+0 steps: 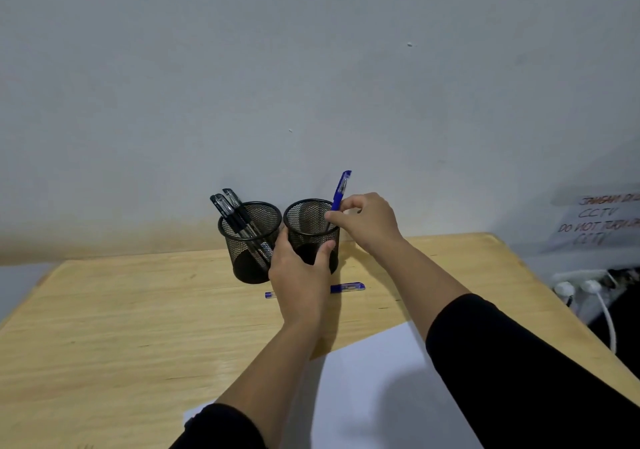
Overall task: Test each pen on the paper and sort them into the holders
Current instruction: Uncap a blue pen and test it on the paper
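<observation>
While my arms reach forward over the desk, nearest me lies the white paper (363, 389) on the wooden table (104, 327), flat, partly under my forearms. Thin sheet, I judge it will skid if a pen drags, so it wants a palm on it during tests.

Next out: a blue pen (348, 288) lies on its side on the table, middle hidden behind my left wrist, both ends showing. Light, stiff plastic; probably rolls. Best taken at mid-barrel.

My left hand (299, 275) wraps the right mesh holder (310, 230), thumb on its right wall, fingers round the left side, steadying it. Wire mesh, looks light and tippy when near empty, hence the brace.

My right hand (367, 221) pinches a second blue pen (341, 190) by the lower barrel, tip down inside that holder's rim, cap end sticking up, tilted right. Smooth barrel, so the pinch needs to be firm until the tip bottoms out.

Left mesh holder (250, 240) sits just beside, nearly touching; it carries black pens (232, 213) leaning left.

Behind everything, a plain wall (311, 67).
</observation>
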Tool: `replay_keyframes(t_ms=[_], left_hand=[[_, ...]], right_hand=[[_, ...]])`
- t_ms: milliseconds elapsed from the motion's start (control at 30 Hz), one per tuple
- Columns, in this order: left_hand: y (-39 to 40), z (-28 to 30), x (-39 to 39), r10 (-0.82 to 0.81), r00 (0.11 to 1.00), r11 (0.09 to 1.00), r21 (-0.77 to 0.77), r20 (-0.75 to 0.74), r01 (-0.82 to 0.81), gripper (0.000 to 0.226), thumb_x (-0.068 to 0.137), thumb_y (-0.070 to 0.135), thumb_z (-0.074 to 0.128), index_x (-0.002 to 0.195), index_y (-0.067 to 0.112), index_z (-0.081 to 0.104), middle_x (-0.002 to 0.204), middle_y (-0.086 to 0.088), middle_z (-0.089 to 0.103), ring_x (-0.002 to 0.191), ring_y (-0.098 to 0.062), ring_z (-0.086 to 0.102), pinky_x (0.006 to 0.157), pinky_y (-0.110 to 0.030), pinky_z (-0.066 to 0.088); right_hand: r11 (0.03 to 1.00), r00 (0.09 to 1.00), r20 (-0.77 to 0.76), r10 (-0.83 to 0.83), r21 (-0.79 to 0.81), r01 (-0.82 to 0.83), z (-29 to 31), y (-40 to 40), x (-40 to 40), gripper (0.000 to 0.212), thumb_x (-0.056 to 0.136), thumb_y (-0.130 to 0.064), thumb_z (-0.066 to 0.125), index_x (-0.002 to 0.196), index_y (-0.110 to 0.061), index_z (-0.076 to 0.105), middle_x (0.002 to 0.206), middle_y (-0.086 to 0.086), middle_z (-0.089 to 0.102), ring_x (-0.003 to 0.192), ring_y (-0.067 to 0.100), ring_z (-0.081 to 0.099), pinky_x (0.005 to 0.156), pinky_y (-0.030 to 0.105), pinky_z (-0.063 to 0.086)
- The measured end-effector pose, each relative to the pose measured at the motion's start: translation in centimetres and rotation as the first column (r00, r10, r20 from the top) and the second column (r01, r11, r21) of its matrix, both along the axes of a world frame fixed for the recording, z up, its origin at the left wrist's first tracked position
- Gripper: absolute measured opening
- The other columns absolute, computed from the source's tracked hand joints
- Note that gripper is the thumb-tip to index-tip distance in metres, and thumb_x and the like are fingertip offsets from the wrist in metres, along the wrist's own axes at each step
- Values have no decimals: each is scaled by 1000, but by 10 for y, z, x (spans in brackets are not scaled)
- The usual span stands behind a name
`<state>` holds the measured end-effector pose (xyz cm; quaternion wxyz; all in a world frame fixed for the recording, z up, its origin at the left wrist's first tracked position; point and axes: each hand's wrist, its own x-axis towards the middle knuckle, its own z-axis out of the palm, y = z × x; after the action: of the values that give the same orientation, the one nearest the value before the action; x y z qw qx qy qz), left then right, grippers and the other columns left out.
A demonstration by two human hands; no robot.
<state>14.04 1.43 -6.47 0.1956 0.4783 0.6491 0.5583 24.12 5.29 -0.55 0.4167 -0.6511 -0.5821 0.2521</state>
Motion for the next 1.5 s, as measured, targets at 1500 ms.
replay_keyframes(t_ms=[1500], left_hand=[[-113,27,-70,-365,929,926,-125,-59,356,14,86,16,60,92,24,69,82,14,68,80,-2,62,64,-1,39]], right_hand=[[981,900,-391,191,67,-180,-9,-143,-32,17,86,-15,62,72,-24,63,67,-11,60,62,1,51,63,15,39]])
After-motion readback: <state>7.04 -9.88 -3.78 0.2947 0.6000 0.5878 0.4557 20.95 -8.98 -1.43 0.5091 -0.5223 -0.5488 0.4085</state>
